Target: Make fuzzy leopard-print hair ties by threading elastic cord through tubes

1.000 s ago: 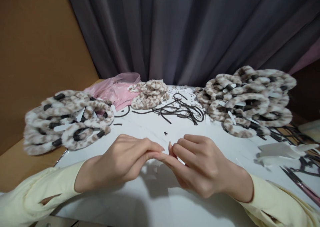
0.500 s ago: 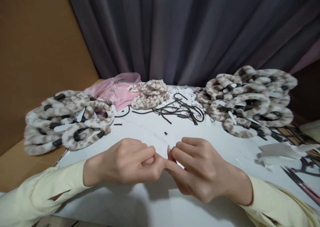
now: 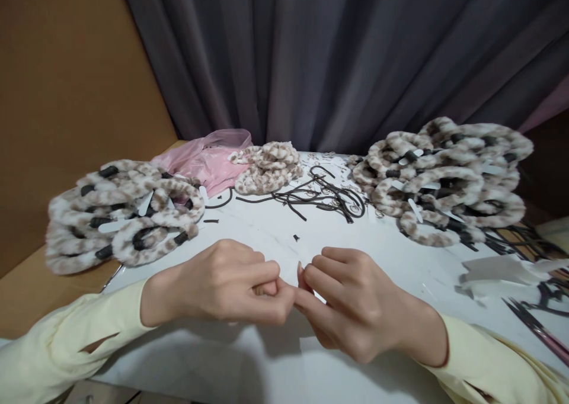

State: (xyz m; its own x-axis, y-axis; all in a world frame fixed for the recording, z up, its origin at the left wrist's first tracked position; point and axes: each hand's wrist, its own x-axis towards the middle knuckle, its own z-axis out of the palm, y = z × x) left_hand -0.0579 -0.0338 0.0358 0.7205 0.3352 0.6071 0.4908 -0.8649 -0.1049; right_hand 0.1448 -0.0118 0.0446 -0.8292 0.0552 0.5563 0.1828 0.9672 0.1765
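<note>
Above the front of the white table [image 3: 249, 244], my left hand [image 3: 226, 282] and my right hand [image 3: 355, 303] meet at the fingertips. The left hand is closed, its thumb and forefinger curled together. Its fingertips touch the forefinger of the right hand. My right hand is also closed, with bent fingers and the thumb tip showing behind them. Anything pinched between the fingers is hidden or too small to make out. A tiny black scrap [image 3: 296, 238] lies on the table just beyond the hands.
Furry spotted rings with black wrapped parts and white tags form a left pile [image 3: 124, 211], a right pile [image 3: 448, 179] and a small middle heap [image 3: 269, 167]. Behind are a pink plastic bag [image 3: 208, 158] and black cords [image 3: 320, 196]. Scissors [image 3: 537, 330] and white paper [image 3: 507, 276] lie right.
My left hand has tilted slightly, its knuckles a little higher and its thumb a touch further right. The right hand stays almost still. The view has shifted slightly.
</note>
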